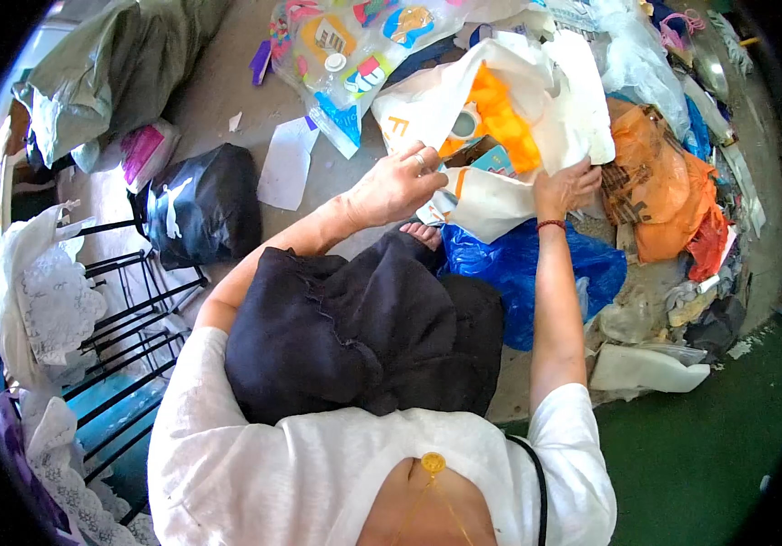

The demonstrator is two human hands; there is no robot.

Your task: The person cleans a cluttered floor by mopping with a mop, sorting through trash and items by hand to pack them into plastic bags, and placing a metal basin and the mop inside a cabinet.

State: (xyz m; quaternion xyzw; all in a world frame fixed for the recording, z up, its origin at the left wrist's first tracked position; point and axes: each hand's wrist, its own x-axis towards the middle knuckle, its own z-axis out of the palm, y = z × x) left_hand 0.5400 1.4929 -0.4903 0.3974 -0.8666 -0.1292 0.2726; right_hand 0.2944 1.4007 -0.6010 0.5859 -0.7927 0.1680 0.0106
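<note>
Nearest you, the dark cloth [363, 337] over your lap lies on the near side of the white bag [491, 202], your landmark here. Just short of that bag, a blue plastic bag [509, 273] lies crumpled on the floor, partly under its near edge.

Your right hand [568, 189] holds the white bag's near right edge, fingers bent over the plastic. Your left hand [413, 187] is narrow, fingers curled in at the near left edge; you cannot tell from here whether they pinch it. Set apart like this, your hands seem to keep the mouth spread, since soft plastic would likely sag over the small blue carton [491, 156] inside.

Right of the white bag, an orange bag [659, 177] slumps just beside it. Well to its left sits a black bag [209, 205], with a white sheet [287, 166] between them. Beyond its far left side lies a clear printed bag [373, 36].
</note>
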